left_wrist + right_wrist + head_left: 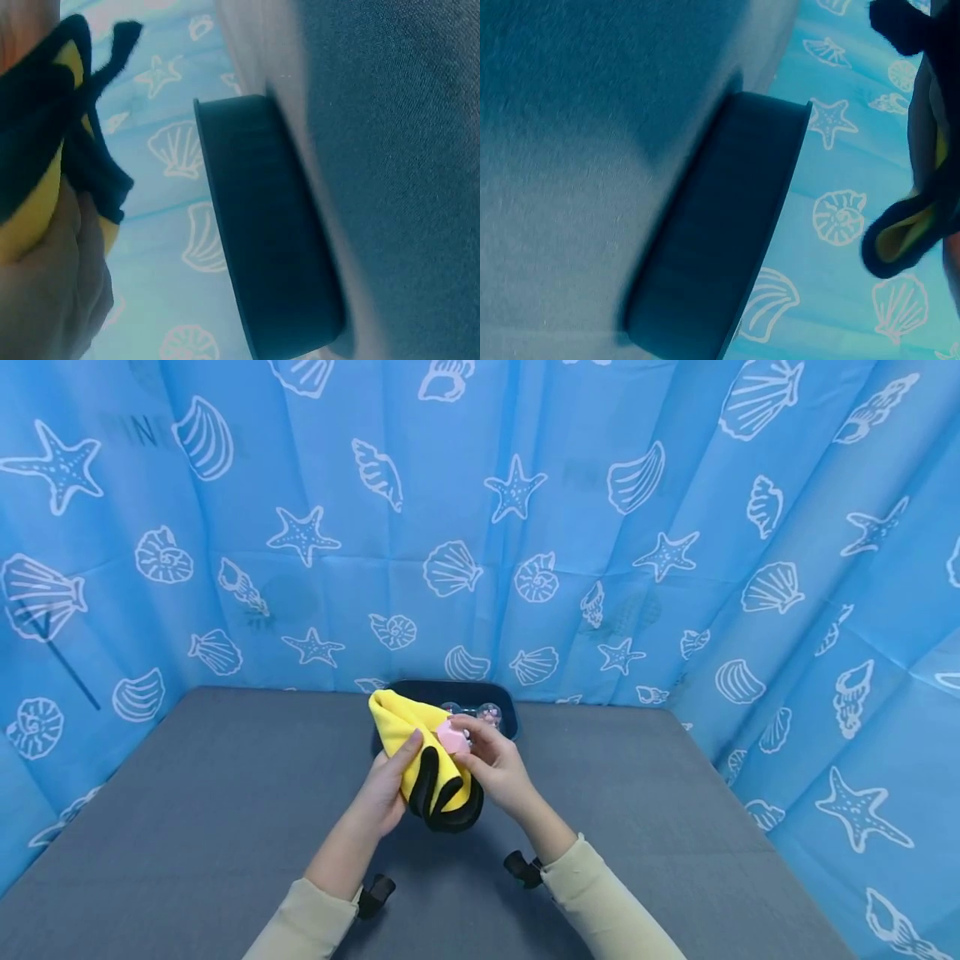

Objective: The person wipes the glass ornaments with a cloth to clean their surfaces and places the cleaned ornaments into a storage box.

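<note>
My left hand (384,789) grips a folded yellow cloth (405,718) with a black edge, its thumb lying on the yellow side. Against the cloth, the fingers and thumb of my right hand (498,764) pinch a small pink object (453,737), whose kind I cannot tell. Both are held up in front of a dark tray (510,714). In the left wrist view the cloth's dark side (37,127) hangs over the hand's fingers. A looped cloth edge (900,240) shows in the right wrist view, where the right hand is mostly hidden.
Clear round balls (489,714) with small things inside lie in the tray. The tray stands at the back of the grey table (225,827), close to a blue curtain (465,527) with white shell prints. Black wrist mounts (375,893) hang under both sleeves.
</note>
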`<state>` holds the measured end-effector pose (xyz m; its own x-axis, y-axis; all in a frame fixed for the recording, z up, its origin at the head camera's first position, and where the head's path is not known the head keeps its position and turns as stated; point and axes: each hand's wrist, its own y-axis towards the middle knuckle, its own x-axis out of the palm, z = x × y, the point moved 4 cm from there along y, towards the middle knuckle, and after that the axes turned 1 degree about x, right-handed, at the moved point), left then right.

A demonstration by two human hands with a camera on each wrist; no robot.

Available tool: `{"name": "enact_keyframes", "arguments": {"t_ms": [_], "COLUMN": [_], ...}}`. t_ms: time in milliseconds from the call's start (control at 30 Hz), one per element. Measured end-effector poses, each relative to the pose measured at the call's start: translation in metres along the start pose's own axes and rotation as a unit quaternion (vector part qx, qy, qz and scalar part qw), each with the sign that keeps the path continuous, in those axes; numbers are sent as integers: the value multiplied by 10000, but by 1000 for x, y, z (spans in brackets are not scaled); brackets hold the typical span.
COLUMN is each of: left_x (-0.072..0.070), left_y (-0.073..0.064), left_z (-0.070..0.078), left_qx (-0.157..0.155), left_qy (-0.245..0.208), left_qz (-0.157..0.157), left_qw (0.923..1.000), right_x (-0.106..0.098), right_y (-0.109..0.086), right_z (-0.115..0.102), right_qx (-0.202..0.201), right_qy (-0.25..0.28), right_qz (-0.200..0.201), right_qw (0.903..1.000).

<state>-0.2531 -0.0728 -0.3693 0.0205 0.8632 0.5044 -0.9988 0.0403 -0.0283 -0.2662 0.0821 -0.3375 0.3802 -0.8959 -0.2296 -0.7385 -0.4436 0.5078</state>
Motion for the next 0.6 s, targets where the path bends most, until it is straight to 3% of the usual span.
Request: {"name": "enact_keyframes", "arguments": {"t_ms": [133, 300, 367, 600], "left_x": [0, 0, 1, 5], "left_y": [0, -1, -2, -3], "left_z": [-2, 0, 1, -2], "left_qx": [212, 758, 932, 1094], "left_qy": [249, 321, 369, 383], "left_qz": [294, 526, 549, 552], "left_qw": [9990, 9952, 9934, 9917], "right_x": [2, 2, 3, 10], "right_y": [-1, -1, -1, 0], "right_z": [2, 5, 6, 13], "right_qx": [18, 756, 1071, 1660], "right_qy": [-575, -883, -750, 193], "right_qz": [-95, 579, 873, 1139], "right_qw": [9983, 9915, 9876, 9793]}}
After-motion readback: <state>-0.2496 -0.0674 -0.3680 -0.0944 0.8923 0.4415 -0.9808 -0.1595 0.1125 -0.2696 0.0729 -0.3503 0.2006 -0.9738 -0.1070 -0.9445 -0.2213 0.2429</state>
